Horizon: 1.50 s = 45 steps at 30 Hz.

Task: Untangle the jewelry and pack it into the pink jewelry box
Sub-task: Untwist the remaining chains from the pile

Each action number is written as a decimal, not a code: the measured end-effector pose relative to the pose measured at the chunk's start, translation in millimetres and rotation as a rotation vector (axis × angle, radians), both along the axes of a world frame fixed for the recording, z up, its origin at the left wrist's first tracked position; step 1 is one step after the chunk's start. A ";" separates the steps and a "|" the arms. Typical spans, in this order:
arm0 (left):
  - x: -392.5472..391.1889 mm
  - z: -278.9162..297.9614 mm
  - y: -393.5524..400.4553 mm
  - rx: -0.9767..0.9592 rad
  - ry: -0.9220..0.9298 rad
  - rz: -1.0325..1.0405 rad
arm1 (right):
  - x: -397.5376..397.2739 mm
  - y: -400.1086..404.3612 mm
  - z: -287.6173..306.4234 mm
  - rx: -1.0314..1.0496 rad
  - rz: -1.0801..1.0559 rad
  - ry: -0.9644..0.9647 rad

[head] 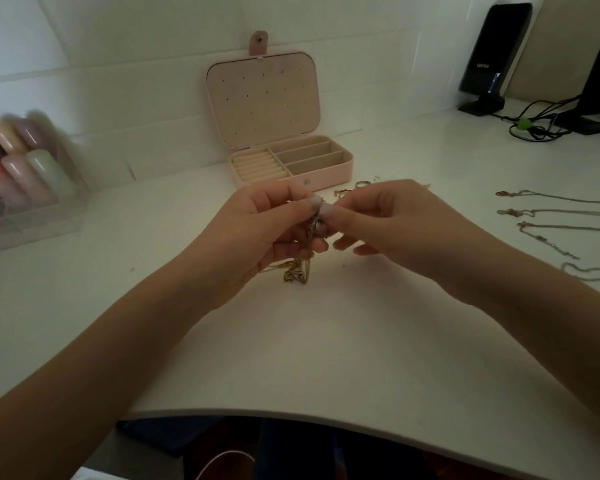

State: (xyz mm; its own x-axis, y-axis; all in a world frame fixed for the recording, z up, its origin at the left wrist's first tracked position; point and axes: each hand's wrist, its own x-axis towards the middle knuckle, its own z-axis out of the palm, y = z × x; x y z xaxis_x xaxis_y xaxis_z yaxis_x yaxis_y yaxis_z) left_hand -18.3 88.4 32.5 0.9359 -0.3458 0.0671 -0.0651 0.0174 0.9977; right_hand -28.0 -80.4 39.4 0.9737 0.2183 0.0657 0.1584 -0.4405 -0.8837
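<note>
Two hands (321, 220) pinch one tangled chain clump (303, 258); four chains (555, 216) aside.

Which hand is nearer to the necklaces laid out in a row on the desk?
Right. The right hand is beside the laid-out necklaces, with bare desk between them. The left hand is farther off, on the other side of the tangled chain both hands pinch.

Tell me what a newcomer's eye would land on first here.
Two hands meet mid-frame over the white desk: the left hand and right hand both pinch a gold tangle that hangs down to the desk. Behind them the pink box stands open against the wall, and chains lie in rows at the right.
</note>
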 end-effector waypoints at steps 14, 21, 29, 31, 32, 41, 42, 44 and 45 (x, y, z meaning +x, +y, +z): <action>1.5 -2.3 0.3 0.129 -0.118 0.101 | 0.0 -3.5 4.2 0.289 0.018 0.133; -0.6 -3.5 0.6 0.229 -0.180 0.071 | -0.2 -2.5 4.0 0.189 0.005 0.058; 1.9 -8.9 -0.9 0.391 -0.361 0.098 | -1.1 2.7 1.3 0.318 0.066 0.274; 2.1 -9.3 -0.7 0.387 -0.368 0.116 | -1.7 1.7 1.3 0.397 0.119 0.359; 2.9 -9.5 -0.5 0.363 -0.348 0.109 | -1.8 1.5 1.9 0.435 0.146 0.390; 2.2 -7.8 1.2 0.229 -0.189 0.003 | 2.5 4.1 -2.3 0.105 0.034 0.160; 2.7 -8.2 1.2 0.184 -0.180 0.019 | 2.7 3.8 -2.0 0.088 0.030 0.138; 3.2 -7.3 1.2 0.064 -0.153 0.018 | 3.0 2.4 -1.1 0.069 0.030 0.111; 3.1 -6.7 1.1 0.039 -0.154 0.010 | 3.2 1.9 -0.9 0.056 0.030 0.093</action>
